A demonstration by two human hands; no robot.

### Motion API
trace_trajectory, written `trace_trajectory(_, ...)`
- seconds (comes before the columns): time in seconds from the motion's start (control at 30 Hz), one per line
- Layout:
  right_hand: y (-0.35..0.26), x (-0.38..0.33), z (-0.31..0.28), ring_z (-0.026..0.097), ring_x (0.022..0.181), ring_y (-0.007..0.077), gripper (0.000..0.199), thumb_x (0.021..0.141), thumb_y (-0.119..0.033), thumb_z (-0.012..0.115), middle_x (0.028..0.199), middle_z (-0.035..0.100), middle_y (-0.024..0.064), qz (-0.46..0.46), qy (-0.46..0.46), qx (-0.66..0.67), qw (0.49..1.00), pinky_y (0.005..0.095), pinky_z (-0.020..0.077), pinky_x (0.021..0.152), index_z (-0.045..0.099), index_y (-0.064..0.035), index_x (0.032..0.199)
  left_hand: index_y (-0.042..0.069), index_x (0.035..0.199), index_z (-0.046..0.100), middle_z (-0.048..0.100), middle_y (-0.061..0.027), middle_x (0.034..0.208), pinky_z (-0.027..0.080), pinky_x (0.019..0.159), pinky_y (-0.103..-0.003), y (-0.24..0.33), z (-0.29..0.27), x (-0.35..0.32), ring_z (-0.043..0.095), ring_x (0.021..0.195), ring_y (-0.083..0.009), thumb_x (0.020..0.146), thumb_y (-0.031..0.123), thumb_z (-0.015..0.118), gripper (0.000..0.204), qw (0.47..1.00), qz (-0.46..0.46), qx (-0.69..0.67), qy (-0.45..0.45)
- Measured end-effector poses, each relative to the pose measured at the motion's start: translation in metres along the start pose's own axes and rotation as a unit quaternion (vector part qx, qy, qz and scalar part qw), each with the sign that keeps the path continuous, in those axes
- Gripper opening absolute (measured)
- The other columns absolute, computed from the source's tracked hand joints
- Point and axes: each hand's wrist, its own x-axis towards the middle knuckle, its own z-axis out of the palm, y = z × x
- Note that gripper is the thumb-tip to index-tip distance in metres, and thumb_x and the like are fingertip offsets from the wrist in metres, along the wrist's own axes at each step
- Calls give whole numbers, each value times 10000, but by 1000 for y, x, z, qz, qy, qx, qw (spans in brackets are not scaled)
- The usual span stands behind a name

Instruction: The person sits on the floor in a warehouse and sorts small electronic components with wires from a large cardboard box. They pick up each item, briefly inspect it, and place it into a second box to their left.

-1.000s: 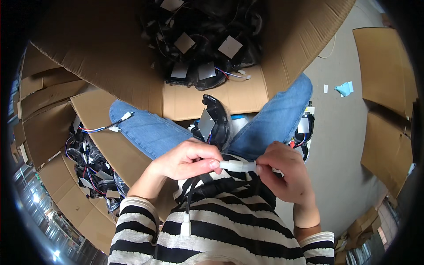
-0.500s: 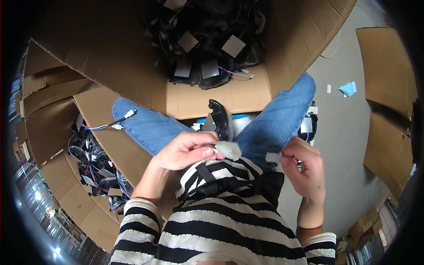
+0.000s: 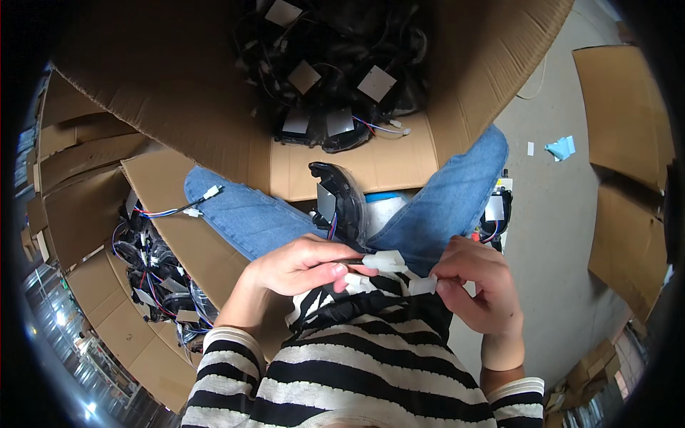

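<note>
My left hand (image 3: 303, 265) pinches a dark cable between thumb and fingers. At its end a white plug connector (image 3: 385, 262) points to the right, and a second, smaller white connector (image 3: 355, 280) sticks out beneath it. My right hand (image 3: 481, 285) grips a small white rectangular tag (image 3: 422, 286) by its edge, a short way from the connectors. Beyond my left hand, between my knees, stands a curved black part (image 3: 349, 207) in clear wrapping, with a grey square plate and thin coloured wires. Where the held cable leads is hidden by my hand.
A large cardboard box (image 3: 471, 107) opens in front of me, with several wrapped black parts (image 3: 339, 132) inside. Another carton (image 3: 178, 214) at the left holds similar parts with wires. A blue scrap (image 3: 561, 148) lies on the floor at right, near cardboard sheets (image 3: 628, 114).
Both hands have moved slightly down, and the right has come nearer to the left with the tag. The connectors now show side-on. The black part between my knees shows more fully.
</note>
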Motion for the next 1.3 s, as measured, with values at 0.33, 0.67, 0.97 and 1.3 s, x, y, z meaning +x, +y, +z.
trace_trajectory(0.33, -3, 10, 2, 451, 518, 198, 71, 620, 37, 557, 584, 506, 69, -31, -26, 23, 999, 285, 343, 461, 554, 7, 684, -27, 1071, 529, 603, -126, 827, 432, 579, -269, -3, -8, 3, 536, 608, -196, 883, 148, 413, 281, 993, 14, -5, -120)
trace_trajectory(0.67, -5, 15, -9, 500, 588, 245, 95, 628, 12, 587, 625, 505, 80, -43, -89, -117, 988, 322, 387, 498, 517, -24, 681, -9, 1049, 542, 605, -145, 836, 440, 626, -291, 2, -13, 8, 579, 696, -248, 886, 154, 403, 269, 978, -30, 3, -208)
trace_trajectory(0.97, 8, 21, -10, 458, 533, 218, 82, 642, 47, 556, 605, 488, 73, -58, -38, -70, 995, 307, 359, 473, 527, -9, 696, -28, 1006, 548, 598, -141, 892, 424, 606, -318, 22, -23, 3, 536, 656, -280, 879, 164, 400, 273, 984, -73, 80, -140)
trace_trajectory(1.3, 40, 2, -6, 433, 517, 150, 64, 669, 36, 549, 608, 485, 58, 45, -18, -47, 998, 262, 330, 468, 540, 24, 731, -45, 902, 564, 605, -74, 792, 382, 497, -231, 171, 78, -220, 470, 539, -134, 819, 196, 429, 289, 659, -329, 435, 518)
